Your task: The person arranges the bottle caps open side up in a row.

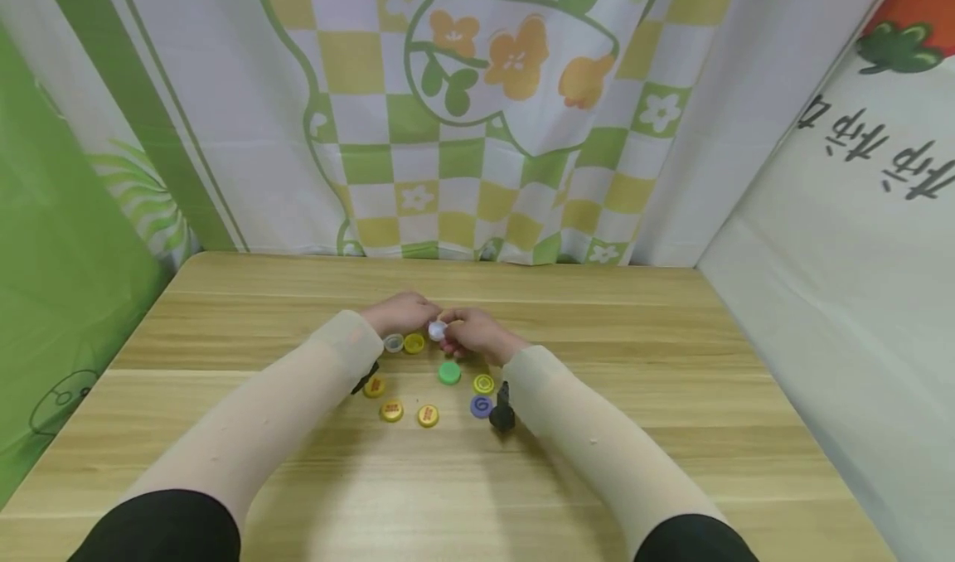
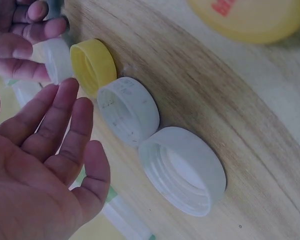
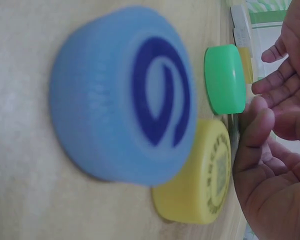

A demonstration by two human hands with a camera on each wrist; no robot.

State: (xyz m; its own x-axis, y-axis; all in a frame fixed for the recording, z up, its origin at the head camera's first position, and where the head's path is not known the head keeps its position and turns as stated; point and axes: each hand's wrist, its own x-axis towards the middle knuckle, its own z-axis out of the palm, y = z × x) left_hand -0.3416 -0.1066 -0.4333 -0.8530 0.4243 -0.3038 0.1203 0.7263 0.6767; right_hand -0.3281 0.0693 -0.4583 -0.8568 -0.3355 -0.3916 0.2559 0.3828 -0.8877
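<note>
A small white bottle cap (image 1: pixel 437 330) sits between my two hands, at the fingertips of both. My right hand (image 1: pixel 477 332) pinches it between thumb and curled fingers. Beside it, my left hand (image 1: pixel 405 312) has its fingers extended and loosely bent, their tips close to the cap's edge in the left wrist view. A yellow cap (image 2: pixel 94 67), a white cap (image 2: pixel 129 111) and a larger white cap (image 2: pixel 185 170) form a row with the pinched one, hollow sides showing. The right wrist view hides the pinched cap behind the fingers.
Nearer me on the wooden table (image 1: pixel 597 496) lie a green cap (image 1: pixel 449 372), a yellow cap with a printed ring (image 1: pixel 483 384) and a blue cap (image 3: pixel 122 95). Yellow caps with red print (image 1: pixel 391 410) lie to the left. A patterned curtain (image 1: pixel 477 172) hangs behind the table.
</note>
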